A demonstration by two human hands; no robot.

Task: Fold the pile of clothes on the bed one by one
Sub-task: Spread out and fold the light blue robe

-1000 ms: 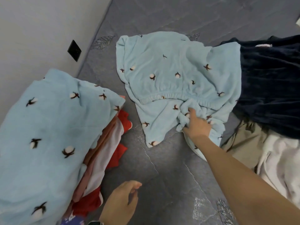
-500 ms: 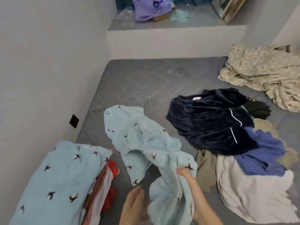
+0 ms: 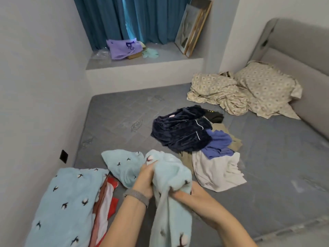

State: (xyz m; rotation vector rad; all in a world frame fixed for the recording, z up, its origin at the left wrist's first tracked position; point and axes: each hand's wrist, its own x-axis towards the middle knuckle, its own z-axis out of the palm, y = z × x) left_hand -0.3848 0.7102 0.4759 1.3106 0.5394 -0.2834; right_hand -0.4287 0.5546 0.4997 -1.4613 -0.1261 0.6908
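Observation:
A light blue fleece garment [image 3: 170,177] with a cotton-flower print is lifted off the grey mattress [image 3: 267,184], bunched between both hands. My left hand [image 3: 145,177] grips its upper edge and my right hand [image 3: 194,195] clutches a fold lower down. One end of it still trails on the bed to the left. An unfolded pile lies beyond: a dark navy velvet piece [image 3: 179,131], a blue-purple top [image 3: 217,145], a white garment [image 3: 217,172]. A folded stack [image 3: 67,204] topped by matching blue fleece sits at the lower left.
A wall with a black socket [image 3: 63,156] runs along the left. A patterned pillow and crumpled sheet [image 3: 249,91] lie by the grey headboard at the far right. A window ledge [image 3: 142,61] with a purple bag and leaning frames is behind the bed.
The blue garment has been pulled off the mattress towards me. My left hand, free before, now grips it together with my right. The view has tilted up.

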